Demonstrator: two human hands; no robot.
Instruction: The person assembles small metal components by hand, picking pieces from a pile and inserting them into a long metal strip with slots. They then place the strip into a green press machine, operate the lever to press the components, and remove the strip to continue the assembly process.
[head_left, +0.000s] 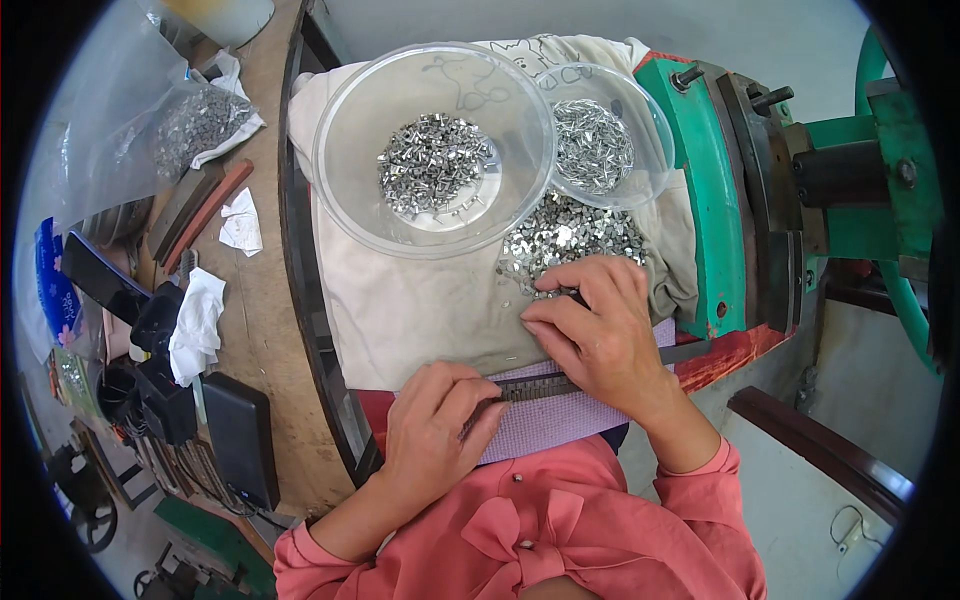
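Observation:
A dark metal strip with a row of fine slots or small pieces (540, 388) lies across the cloth edge in front of me. My left hand (432, 425) has its fingers closed at the strip's left end, apparently gripping it. My right hand (605, 340) hovers over the strip's right part, fingers curled and pinched beside a loose pile of small flat metal pieces (575, 238). Whatever lies between those fingertips is hidden. Behind stand a large clear plastic bowl (345, 200) of short metal pieces (432, 165) and a smaller clear bowl (655, 160) of thin metal pins (593, 147).
Beige cloth (400, 320) covers the work surface, with purple textured fabric (560, 430) at its near edge. A green machine vise (715, 230) flanks it on the right. Leftward, a wooden table (290, 400) carries a black case (240, 440), tissues (198, 325) and a plastic bag (110, 140).

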